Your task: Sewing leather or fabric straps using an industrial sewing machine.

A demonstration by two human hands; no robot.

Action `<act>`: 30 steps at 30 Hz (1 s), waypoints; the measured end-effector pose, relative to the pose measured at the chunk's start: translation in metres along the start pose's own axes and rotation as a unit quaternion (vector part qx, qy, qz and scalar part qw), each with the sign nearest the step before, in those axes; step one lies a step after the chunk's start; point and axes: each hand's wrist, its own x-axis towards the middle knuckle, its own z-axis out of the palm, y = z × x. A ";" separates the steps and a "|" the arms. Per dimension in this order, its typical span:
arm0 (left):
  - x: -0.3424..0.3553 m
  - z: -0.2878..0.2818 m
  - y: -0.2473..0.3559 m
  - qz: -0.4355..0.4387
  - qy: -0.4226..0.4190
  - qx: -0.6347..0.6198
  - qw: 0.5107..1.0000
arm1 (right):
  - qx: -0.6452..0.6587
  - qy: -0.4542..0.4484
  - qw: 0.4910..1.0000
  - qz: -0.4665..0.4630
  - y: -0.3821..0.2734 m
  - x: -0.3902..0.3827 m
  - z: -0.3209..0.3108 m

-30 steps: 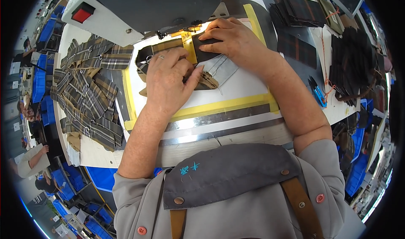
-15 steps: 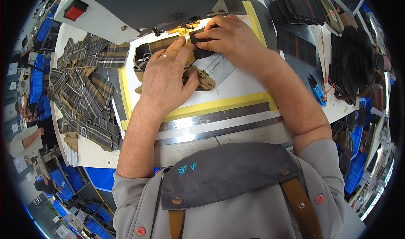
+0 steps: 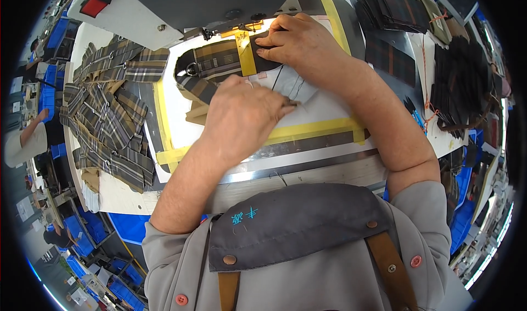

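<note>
left hand (image 3: 244, 119): half-curled, blurred, can't tell grip | right hand (image 3: 302, 42): fingers bent, tips on dark cloth (image 3: 265, 62) beside yellow plate (image 3: 247, 61) | plaid fabric piece (image 3: 217, 57): ahead of left, left of right; likely light, floppy, take flat edges, avoid metal ring (image 3: 190, 69)

At the right, blue-and-black snips (image 3: 420, 120) lying beside a thin orange cord (image 3: 424, 69). Along the far left, blue bins (image 3: 48, 99) and a co-worker (image 3: 27, 146) in a pale top. Lower down, another blue bin (image 3: 129, 228) beneath the pale worktop (image 3: 122, 202).
</note>
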 end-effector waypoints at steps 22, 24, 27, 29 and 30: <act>0.002 0.015 -0.030 -0.089 0.047 0.128 0.987 | -0.012 -0.090 0.996 -0.002 -0.001 0.001 -0.009; 0.002 0.015 -0.028 -0.091 0.048 0.129 0.986 | -0.007 -0.127 0.992 0.017 -0.003 0.003 -0.010; 0.002 0.014 -0.027 -0.093 0.047 0.135 0.985 | 0.001 -0.095 0.995 0.016 -0.002 0.001 -0.009; 0.003 0.014 -0.027 -0.092 0.044 0.140 0.985 | 0.005 -0.102 0.995 0.020 -0.003 0.001 -0.011; 0.003 0.014 -0.026 -0.088 0.037 0.140 0.985 | 0.011 -0.108 0.994 0.025 -0.003 0.001 -0.011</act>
